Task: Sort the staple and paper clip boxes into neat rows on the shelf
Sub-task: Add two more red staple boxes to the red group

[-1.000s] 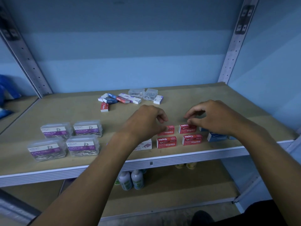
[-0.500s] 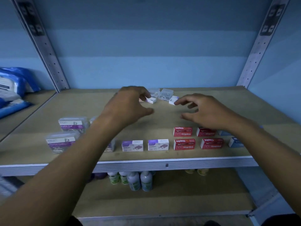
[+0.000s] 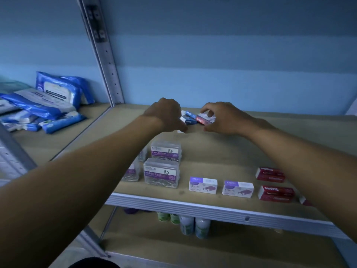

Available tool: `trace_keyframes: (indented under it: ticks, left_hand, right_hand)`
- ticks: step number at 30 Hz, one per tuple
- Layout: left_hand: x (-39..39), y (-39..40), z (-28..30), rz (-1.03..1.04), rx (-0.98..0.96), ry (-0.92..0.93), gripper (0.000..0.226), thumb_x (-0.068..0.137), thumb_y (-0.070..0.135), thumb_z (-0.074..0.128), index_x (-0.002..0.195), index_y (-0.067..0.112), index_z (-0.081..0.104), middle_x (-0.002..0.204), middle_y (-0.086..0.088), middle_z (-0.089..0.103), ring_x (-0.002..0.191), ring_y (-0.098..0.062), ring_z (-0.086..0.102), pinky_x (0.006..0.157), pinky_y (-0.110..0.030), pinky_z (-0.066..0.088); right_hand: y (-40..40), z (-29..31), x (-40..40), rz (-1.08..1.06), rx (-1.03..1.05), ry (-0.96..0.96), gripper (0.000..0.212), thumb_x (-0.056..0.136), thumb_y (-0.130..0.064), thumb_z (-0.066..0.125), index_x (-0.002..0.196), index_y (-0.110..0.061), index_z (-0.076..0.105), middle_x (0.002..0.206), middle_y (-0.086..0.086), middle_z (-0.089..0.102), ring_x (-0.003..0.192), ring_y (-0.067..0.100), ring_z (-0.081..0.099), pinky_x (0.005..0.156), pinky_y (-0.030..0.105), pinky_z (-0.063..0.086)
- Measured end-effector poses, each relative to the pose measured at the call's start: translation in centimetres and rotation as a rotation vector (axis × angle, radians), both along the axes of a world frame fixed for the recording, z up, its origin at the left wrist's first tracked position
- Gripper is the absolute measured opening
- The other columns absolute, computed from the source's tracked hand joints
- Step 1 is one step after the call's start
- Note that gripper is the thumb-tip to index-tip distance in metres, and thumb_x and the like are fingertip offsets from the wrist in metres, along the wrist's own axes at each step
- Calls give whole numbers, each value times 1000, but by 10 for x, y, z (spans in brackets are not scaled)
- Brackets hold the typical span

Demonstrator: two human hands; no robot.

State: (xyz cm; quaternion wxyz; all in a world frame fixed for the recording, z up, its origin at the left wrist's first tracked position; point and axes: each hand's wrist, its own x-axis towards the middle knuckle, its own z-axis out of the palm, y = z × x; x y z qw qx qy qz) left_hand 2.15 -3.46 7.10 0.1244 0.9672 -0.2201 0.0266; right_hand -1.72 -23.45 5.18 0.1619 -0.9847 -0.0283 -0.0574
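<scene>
Reaching to mid-frame, your left hand (image 3: 167, 115) curls knuckles-up over the loose boxes (image 3: 190, 118), grip hidden; they lie mostly crosswise. Your right hand (image 3: 222, 118), fingers narrowly parted, pinches a red box (image 3: 202, 119).

1. Dim, bluish light throughout; colours look muted and cool.
2. Soft, faint shadows lie on the shelf (image 3: 222, 151).
3. Wide-angle bending tilts the upright post (image 3: 104, 55).
4. Far small boxes (image 3: 193, 118) are slightly blurred.
</scene>
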Motion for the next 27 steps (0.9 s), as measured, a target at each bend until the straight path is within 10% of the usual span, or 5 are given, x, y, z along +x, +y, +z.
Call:
trace_keyframes:
  ticks: [10,15,27]
  left_hand:
    - [31,-5,-26,59,105,36,81,59,73,75,116,16,64,117,-4,65,114,-27,54,94,-39,49]
    - [35,-12,-29,53,100,-3,65,61,72,74,65,15,45,68,0,49,84,-25,49,72,-32,41]
    - [24,-13,-26,122,58,-23,54,67,55,80,63,19,39,66,2,41,83,-25,48,67,-31,40]
  right_hand:
    - [5,-20,39,-160,-47,-20,38,75,-37,74,111,-31,62,115,0,59,98,21,55,70,31,41]
    - [6,-28,42,-166,-38,-38,27,79,-34,71,106,-31,67,115,2,58,100,22,58,72,31,41]
    - [7,-24,35,-240,-6,-90,13,79,-30,65,80,-20,74,95,5,67,85,31,64,76,39,58]
